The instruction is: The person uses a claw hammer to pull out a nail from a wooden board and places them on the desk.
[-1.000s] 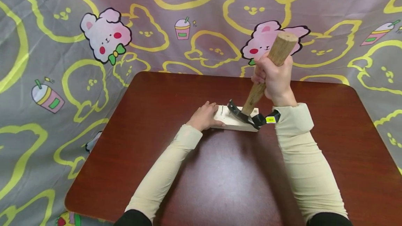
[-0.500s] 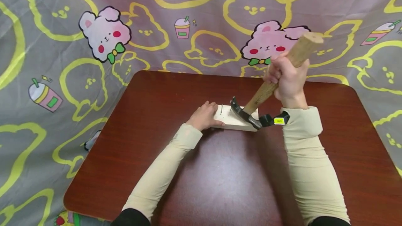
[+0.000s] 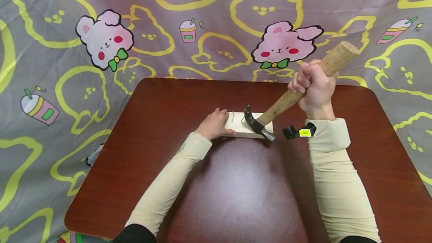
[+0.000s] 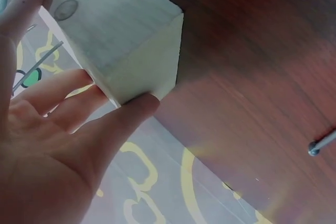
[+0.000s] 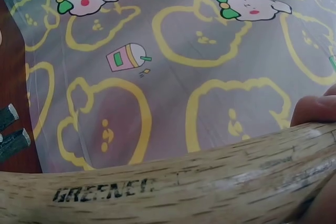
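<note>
A pale wooden block lies on the table, and my left hand grips its left end. In the left wrist view, the thumb and fingers bracket the block's end. One nail stands upright near that hand; a second nail leans beside the hammer's claw. My right hand grips the wooden handle of a claw hammer that slopes up to the right. Its black head rests over the block, claw toward the nails. Whether the claw holds the second nail, I cannot tell.
The reddish-brown table has rounded corners. A patterned curtain hangs behind it and along the left. A black wrist camera juts from the right sleeve. A thin metal pin with a round end shows at the left wrist view's right edge.
My right hand has moved to the right, tilting the hammer handle lower that way. The leaning nail shows more beside the claw. My left hand stays on the block while the head view shifts slightly.
</note>
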`<state>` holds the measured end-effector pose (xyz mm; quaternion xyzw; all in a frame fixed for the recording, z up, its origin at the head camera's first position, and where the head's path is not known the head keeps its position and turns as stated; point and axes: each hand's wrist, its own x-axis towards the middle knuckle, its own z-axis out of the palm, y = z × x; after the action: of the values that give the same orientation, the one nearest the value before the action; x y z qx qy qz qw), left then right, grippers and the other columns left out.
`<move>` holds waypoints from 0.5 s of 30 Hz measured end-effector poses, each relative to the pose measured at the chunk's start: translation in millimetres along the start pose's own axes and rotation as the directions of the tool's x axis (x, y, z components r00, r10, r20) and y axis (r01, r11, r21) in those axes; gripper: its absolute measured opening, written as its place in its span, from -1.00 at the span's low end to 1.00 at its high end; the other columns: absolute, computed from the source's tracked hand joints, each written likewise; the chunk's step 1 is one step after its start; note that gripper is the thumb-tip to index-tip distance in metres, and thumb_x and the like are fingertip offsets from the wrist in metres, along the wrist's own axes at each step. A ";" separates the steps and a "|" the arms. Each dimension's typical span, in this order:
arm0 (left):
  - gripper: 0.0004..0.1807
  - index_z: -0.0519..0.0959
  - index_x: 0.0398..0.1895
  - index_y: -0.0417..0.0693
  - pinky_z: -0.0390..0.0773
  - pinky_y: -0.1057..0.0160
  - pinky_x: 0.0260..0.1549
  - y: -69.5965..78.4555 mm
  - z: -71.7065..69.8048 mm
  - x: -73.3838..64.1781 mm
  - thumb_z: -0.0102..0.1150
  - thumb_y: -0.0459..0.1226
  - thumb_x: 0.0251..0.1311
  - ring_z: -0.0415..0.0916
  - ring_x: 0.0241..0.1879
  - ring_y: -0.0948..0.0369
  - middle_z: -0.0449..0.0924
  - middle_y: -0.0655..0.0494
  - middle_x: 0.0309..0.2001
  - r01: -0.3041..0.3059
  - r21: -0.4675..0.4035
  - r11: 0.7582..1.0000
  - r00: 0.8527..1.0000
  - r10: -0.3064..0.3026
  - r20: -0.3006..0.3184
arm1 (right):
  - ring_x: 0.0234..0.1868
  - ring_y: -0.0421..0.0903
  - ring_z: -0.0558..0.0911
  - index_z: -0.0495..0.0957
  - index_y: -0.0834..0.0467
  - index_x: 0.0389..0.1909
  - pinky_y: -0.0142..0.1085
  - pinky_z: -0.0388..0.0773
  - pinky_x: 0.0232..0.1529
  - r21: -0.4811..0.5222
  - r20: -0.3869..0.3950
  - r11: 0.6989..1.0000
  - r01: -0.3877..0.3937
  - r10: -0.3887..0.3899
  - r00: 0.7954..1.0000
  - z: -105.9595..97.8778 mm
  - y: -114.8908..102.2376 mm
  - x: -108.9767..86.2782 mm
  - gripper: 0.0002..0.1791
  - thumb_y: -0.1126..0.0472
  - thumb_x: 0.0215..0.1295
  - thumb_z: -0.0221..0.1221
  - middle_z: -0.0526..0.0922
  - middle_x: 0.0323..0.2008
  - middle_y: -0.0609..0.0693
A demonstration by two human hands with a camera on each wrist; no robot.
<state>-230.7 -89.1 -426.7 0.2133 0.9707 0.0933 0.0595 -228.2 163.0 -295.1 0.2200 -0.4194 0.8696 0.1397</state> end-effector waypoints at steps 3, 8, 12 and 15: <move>-0.16 0.46 0.24 -0.19 0.43 -0.11 0.21 -0.8 0.7 -0.5 0.38 0.14 -0.04 0.24 0.37 -0.19 0.36 -0.15 0.35 0.007 -0.001 1.000 1.000 -0.007 0.005 | -0.87 -0.15 0.04 0.12 0.19 -0.81 -0.28 -0.13 -0.79 0.009 0.005 1.000 -0.011 0.011 1.000 0.6 0.3 -0.1 -0.62 0.46 0.17 -0.10 0.10 -0.90 -0.07; -0.20 0.50 0.18 -0.19 0.48 -0.10 0.16 -1.2 2.2 -0.8 0.38 0.15 -0.05 0.29 0.34 -0.17 0.39 -0.15 0.32 -0.004 0.007 1.000 1.000 0.005 -0.017 | -0.88 -0.15 0.05 0.12 0.19 -0.82 -0.27 -0.10 -0.80 -0.013 0.012 1.000 -0.017 0.017 1.000 3.9 0.1 -0.9 -0.60 0.46 0.18 -0.09 0.13 -0.91 -0.09; -0.20 0.50 0.17 -0.18 0.49 -0.10 0.14 -1.4 3.4 -1.1 0.38 0.15 -0.05 0.30 0.33 -0.18 0.41 -0.13 0.31 -0.007 0.015 1.000 1.000 0.008 -0.023 | -0.87 -0.13 0.05 0.12 0.22 -0.83 -0.26 -0.09 -0.79 0.011 0.002 0.999 -0.049 0.049 0.999 8.0 -1.5 -2.2 -0.59 0.47 0.17 -0.07 0.12 -0.90 -0.05; -0.18 0.49 0.20 -0.18 0.48 -0.09 0.16 -2.1 4.2 -0.9 0.37 0.16 -0.04 0.28 0.34 -0.17 0.40 -0.12 0.32 -0.004 0.015 1.000 1.000 0.005 -0.021 | -0.87 -0.12 0.05 0.12 0.23 -0.84 -0.26 -0.09 -0.79 0.018 -0.002 0.998 -0.064 0.064 0.998 10.7 -2.3 -3.4 -0.59 0.48 0.16 -0.05 0.11 -0.90 -0.03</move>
<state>-230.0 -90.7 -431.1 0.2149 0.9715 0.0883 0.0476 -221.3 155.8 -289.4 0.2067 -0.4183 0.8776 0.1102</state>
